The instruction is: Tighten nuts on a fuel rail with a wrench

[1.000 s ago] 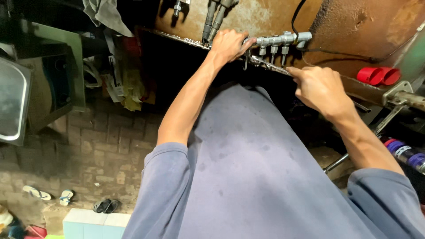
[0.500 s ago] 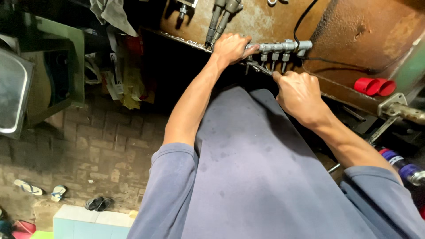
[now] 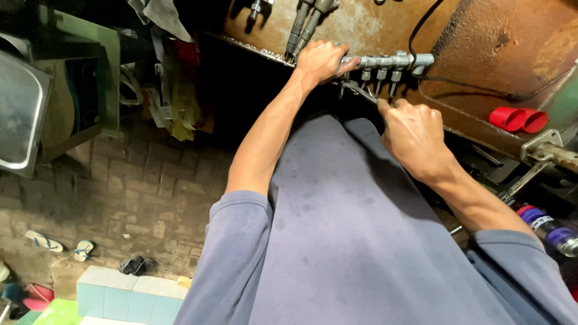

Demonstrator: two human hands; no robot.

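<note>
Looking down from the head camera, the view showed the person leaning over a rusty metal desk (image 3: 481,36) at the far side of the scene. The left hand (image 3: 322,60) was closed around the left end of a grey metal rail (image 3: 388,61), a short pipe with several small stubs pointing down from it. The rail lay on the desk, near its near edge, and this grip seemed to hold it steady. The right hand (image 3: 415,129) was closed as a fist around the handle of a thin wrench (image 3: 359,91). The far end of the wrench reached up to the stubs under the rail, just right of the left hand. I could not tell if its head sat fully on a fitting, because the hand and the shadow hid that part.

In my judgement, the step in hand was turning one fitting on the rail while the other hand kept the rail from rolling. The next move would call for a firm hold on the rail and a short swing of the wrench, since the desk edge and the person's grey shirt (image 3: 361,241) left little room.

Two injectors (image 3: 307,21) leaned on the desk at the far left of the rail. Two red caps (image 3: 518,118) lay to the right, well apart from both hands. A black cable (image 3: 421,27) ran over the desk behind the rail.
</note>
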